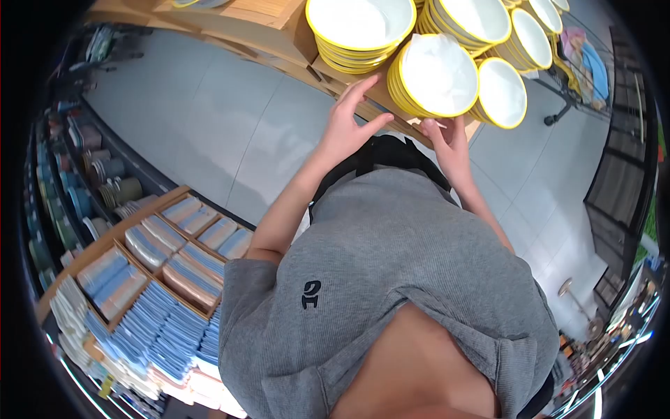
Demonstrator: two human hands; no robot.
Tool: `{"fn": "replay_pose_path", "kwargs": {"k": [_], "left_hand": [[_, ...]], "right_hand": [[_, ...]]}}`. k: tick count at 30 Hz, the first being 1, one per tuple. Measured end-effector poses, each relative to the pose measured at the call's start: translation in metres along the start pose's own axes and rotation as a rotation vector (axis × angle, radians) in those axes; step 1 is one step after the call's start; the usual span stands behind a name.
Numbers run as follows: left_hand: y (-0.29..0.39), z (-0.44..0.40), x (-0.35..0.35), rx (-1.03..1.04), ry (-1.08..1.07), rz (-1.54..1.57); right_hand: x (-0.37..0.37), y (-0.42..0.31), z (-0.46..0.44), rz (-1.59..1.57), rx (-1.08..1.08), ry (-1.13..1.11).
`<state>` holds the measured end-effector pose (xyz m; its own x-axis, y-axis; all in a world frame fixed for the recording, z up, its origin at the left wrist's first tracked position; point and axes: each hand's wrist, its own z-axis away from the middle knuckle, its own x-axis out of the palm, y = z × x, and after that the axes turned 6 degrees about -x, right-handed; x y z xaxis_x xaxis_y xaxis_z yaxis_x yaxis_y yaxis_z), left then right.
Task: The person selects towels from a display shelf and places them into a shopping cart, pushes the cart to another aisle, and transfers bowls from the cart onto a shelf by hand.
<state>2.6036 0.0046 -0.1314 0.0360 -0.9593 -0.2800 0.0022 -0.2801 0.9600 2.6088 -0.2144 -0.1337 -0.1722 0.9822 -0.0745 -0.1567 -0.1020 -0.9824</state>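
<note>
A stack of yellow-rimmed white bowls [440, 78] tilts toward me near the shelf edge, with crumpled thin white paper inside the top bowl. My left hand [352, 115] is open to the left of this stack, its thumb and fingers spread and nothing between them. Just below the stack's near rim is my right hand [449, 144], thumb and fingers apart, fingertips close to or touching the rim. Part of those fingertips is hidden by the bowl. A small white scrap shows near the right thumb. Another bowl stack [360, 28] stands upright beyond my left hand.
More yellow-rimmed bowls [501, 93] crowd the right side of the wooden shelf [279, 21]. Behind me on the left is a wooden divided display [150, 279] of folded blue and pink cloths. Dark shelves with dishes line the far left. A wire cart [565, 87] stands at upper right.
</note>
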Motion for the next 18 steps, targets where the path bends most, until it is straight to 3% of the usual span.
{"fn": "replay_pose_path", "kwargs": {"k": [8, 18], "left_hand": [[-0.002, -0.017, -0.001, 0.153, -0.202, -0.082], [0.001, -0.029, 0.011, 0.223, -0.251, -0.146]], "right_hand": [[0.008, -0.006, 0.008, 0.065, -0.151, 0.112], [-0.01, -0.016, 0.005, 0.074, -0.039, 0.082]]}}
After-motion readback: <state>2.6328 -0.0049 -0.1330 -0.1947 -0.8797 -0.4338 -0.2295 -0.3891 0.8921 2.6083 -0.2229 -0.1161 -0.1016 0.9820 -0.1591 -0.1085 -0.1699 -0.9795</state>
